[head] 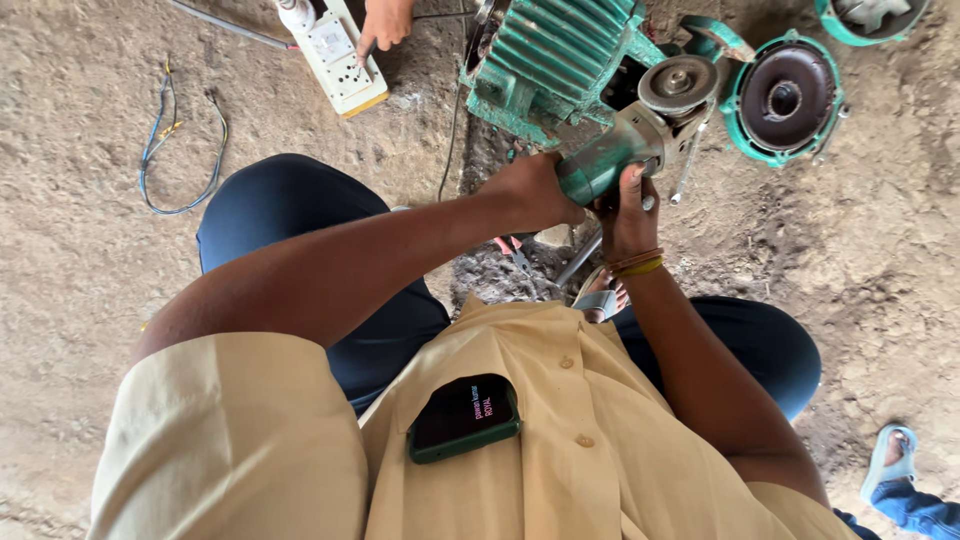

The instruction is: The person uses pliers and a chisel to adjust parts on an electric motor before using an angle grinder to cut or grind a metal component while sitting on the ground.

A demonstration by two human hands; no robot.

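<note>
I hold a green angle grinder (640, 135) with both hands over the dirt floor. My left hand (535, 190) grips the rear of its body. My right hand (628, 215), with bangles at the wrist, holds the body from below. The grinder's disc (678, 82) rests next to a green ribbed motor housing (548, 55). A round green motor end cover (785, 98) lies to the right of the disc.
Another person's hand (385, 22) touches a white extension board (335, 52) at the top. Blue wires (165, 140) lie on the ground at left. A phone (463, 417) sits in my shirt pocket. Someone's sandalled foot (890, 455) shows at bottom right.
</note>
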